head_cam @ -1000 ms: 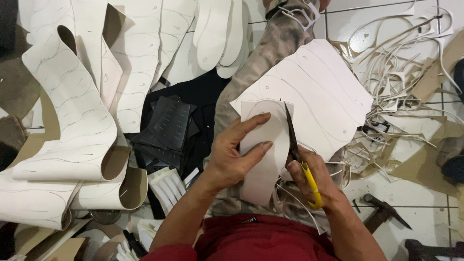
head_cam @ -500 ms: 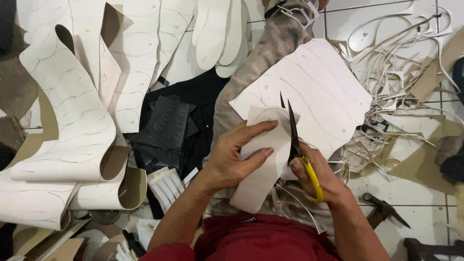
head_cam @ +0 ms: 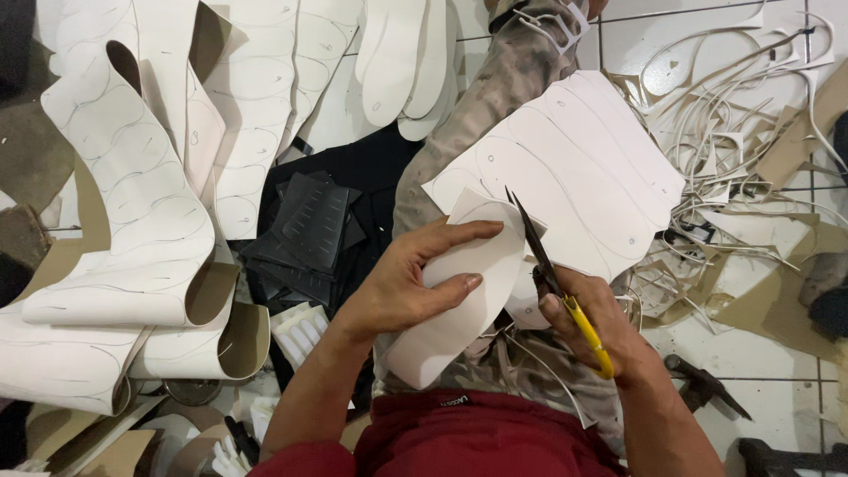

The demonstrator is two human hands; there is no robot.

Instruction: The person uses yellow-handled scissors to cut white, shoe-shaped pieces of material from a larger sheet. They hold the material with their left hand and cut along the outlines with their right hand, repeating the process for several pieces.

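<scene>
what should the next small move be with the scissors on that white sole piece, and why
Probably close the yellow-handled scissors in the right hand for a short snip along the edge of the white sole-shaped sheet piece, while the left hand turns it slightly. The blades stand open at the piece's upper right edge, and the left grip curls it steady.

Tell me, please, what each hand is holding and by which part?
Left hand grips the white insole-shaped piece around its middle; right hand holds the scissors by their yellow handles.
</scene>
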